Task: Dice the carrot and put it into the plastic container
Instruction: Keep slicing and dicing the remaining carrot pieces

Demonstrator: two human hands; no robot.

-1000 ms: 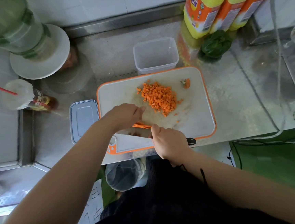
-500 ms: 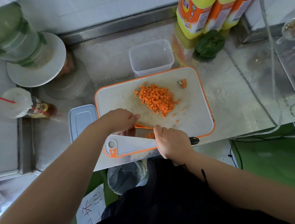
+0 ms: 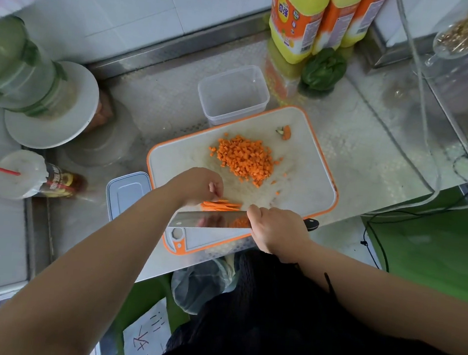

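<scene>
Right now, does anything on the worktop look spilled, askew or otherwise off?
A few things. The cutting board sits skewed, its near corner hanging over the counter edge. Some carrot cubes lie scattered away from the main pile. The plastic container holds no carrot yet.

diced carrot [image 3: 244, 158]: orange | cutting board [image 3: 310, 167]: white, orange rim | bottles [image 3: 297, 18]: yellow, orange labels

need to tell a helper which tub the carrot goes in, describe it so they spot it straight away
Start at the white cutting board with the orange rim. Just past its far edge stands the plastic container, clear, rectangular and empty. Unlike the flat lid left of the board, it is deep and open-topped.
</scene>
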